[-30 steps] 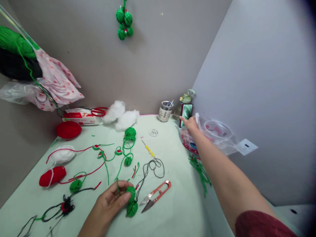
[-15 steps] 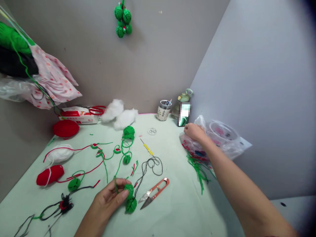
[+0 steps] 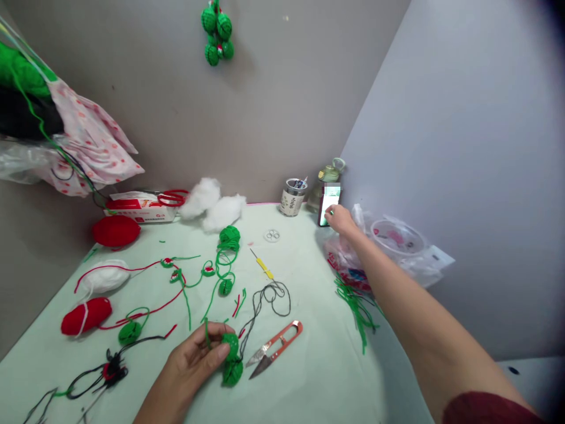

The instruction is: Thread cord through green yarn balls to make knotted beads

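My left hand (image 3: 200, 353) pinches the upper of two small green crocheted balls (image 3: 230, 346) between thumb and fingers, above the near table. The lower green ball (image 3: 232, 373) hangs against it, and dark yarn (image 3: 253, 306) trails away behind them. To their right lie thread snips (image 3: 278, 348) with orange handles. My right hand (image 3: 341, 219) reaches to an upright phone (image 3: 325, 215), a fingertip at its lit screen, holding nothing. Beneath my right forearm are a clear plastic bag (image 3: 404, 259) and a bunch of green yarn ends (image 3: 358, 306).
A yellow-handled crochet hook (image 3: 265, 268), green yarn ball (image 3: 229, 238), white stuffing (image 3: 212, 206) and pen tin (image 3: 292, 199) stand or lie behind. Red yarn (image 3: 88, 316), white yarn (image 3: 106, 277) and small crocheted pieces are at left. A polka-dot bag (image 3: 95, 135) hangs upper left.
My right hand has moved up and left from beside the plastic bag to the phone's screen, a finger reaching out. My left hand keeps its hold on the green crocheted balls.
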### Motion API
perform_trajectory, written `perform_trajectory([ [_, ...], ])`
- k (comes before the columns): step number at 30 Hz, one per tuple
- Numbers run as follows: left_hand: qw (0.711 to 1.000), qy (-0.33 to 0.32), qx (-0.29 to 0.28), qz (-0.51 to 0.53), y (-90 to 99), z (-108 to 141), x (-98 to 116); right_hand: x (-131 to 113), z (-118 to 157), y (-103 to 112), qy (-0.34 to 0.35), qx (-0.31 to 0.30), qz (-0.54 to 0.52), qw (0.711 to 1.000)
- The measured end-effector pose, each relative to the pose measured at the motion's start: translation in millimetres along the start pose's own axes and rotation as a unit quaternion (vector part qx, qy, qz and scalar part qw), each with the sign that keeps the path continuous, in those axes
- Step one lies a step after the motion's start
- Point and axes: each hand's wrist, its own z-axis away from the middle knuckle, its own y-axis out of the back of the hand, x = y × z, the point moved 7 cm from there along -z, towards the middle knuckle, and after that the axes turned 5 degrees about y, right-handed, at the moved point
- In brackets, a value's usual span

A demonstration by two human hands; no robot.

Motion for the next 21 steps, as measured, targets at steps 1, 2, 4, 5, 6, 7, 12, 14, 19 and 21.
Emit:
perform_trajectory([
  [1, 1.000, 0.001, 0.002, 0.001, 0.2, 0, 1, 1, -2, 5, 0.000, 0.020, -0.003, 1.000],
  [2, 1.000, 0.003, 0.004, 0.001, 0.3, 0, 1, 3, -2, 9, 0.000, 0.037, -0.006, 0.999],
  [4, 1.000, 0.007, 0.007, 0.001, 0.3, 1, 2, 7, 1, 14, 0.002, 0.054, -0.013, 0.998],
  [5, 1.000, 0.007, 0.007, 0.001, 0.0, 1, 2, 9, 4, 15, 0.004, 0.054, -0.018, 0.998],
  [6, 1.000, 0.006, 0.006, 0.000, -0.5, 2, 3, 12, 8, 14, 0.006, 0.050, -0.023, 0.998],
  [7, 1.000, 0.005, 0.004, 0.000, -1.0, 2, 3, 13, 12, 12, 0.008, 0.045, -0.029, 0.999],
  [12, 1.000, 0.005, 0.002, 0.002, -0.5, 1, 0, 16, 25, -3, 0.021, 0.020, -0.058, 0.998],
  [14, 1.000, 0.008, -0.002, 0.005, -0.2, 0, -2, 14, 25, -6, 0.032, 0.027, -0.066, 0.997],
  [19, 1.000, 0.012, -0.006, 0.004, 0.4, -1, -3, 10, 20, -4, 0.053, 0.061, -0.078, 0.994],
  [21, 1.000, 0.015, -0.009, 0.005, 0.5, -2, -4, 10, 17, -3, 0.058, 0.072, -0.080, 0.993],
])
